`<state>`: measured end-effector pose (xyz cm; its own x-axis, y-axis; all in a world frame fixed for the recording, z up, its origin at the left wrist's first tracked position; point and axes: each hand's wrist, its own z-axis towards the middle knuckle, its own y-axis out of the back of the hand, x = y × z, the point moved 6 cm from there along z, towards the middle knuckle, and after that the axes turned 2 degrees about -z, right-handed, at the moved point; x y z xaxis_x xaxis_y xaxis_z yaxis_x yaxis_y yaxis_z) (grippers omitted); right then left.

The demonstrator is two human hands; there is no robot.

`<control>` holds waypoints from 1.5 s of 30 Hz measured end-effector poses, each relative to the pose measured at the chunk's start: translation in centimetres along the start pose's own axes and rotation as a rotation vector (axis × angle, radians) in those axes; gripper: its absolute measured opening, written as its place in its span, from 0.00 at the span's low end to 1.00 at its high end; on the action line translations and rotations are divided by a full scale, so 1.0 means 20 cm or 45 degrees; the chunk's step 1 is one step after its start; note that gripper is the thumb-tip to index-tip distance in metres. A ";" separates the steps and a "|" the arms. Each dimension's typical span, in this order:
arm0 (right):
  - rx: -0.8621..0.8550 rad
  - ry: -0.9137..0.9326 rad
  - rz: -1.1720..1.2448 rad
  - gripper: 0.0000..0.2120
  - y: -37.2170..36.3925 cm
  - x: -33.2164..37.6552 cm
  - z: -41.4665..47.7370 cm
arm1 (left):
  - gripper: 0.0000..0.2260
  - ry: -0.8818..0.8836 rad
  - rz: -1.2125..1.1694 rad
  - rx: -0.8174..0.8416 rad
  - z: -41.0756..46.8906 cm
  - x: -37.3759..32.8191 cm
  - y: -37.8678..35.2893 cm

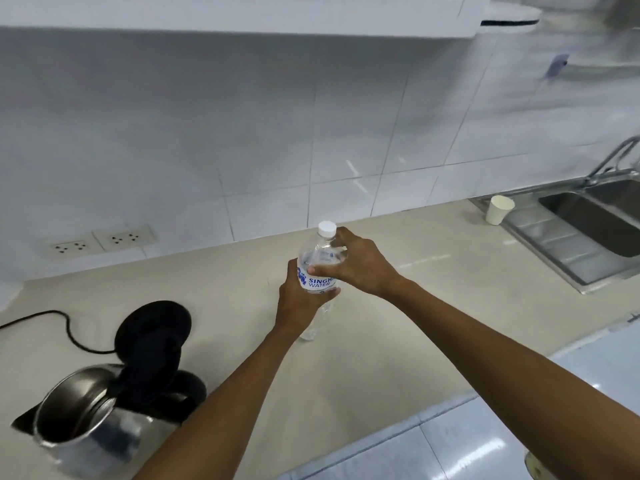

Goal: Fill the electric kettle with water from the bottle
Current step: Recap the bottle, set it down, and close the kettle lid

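Note:
A clear plastic water bottle (pixel 318 263) with a white cap and a blue-lettered label stands upright on the beige counter (pixel 398 327). My left hand (pixel 298 303) wraps its lower body from the left. My right hand (pixel 356 265) grips its shoulder just below the closed cap. A steel electric kettle (pixel 79 414) sits at the near left of the counter. Its black lid (pixel 154 329) is flipped up, so the inside shows. Its black handle points to the right, toward my left forearm.
A black cord (pixel 65 327) runs left from the kettle. Two wall sockets (pixel 100 241) sit on the tiled wall. At far right, a steel sink (pixel 595 223) has a faucet and a white paper cup (pixel 498 209) beside it. A cabinet hangs overhead.

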<state>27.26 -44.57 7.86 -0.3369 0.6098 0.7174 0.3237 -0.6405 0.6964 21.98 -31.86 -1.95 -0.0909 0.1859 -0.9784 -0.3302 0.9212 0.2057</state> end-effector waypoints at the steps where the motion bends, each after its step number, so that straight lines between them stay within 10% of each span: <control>1: -0.007 0.018 -0.006 0.36 0.01 -0.01 0.06 | 0.34 0.010 -0.008 -0.015 0.06 0.01 -0.01; 45: -0.022 -0.018 -0.072 0.37 -0.06 -0.20 0.45 | 0.37 0.251 0.530 -0.005 0.50 0.12 -0.06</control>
<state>36.22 -42.11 4.29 -0.3416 0.6518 0.6771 0.2894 -0.6125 0.7356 31.56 -28.99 -4.85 -0.3937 0.4710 -0.7894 -0.2315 0.7803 0.5810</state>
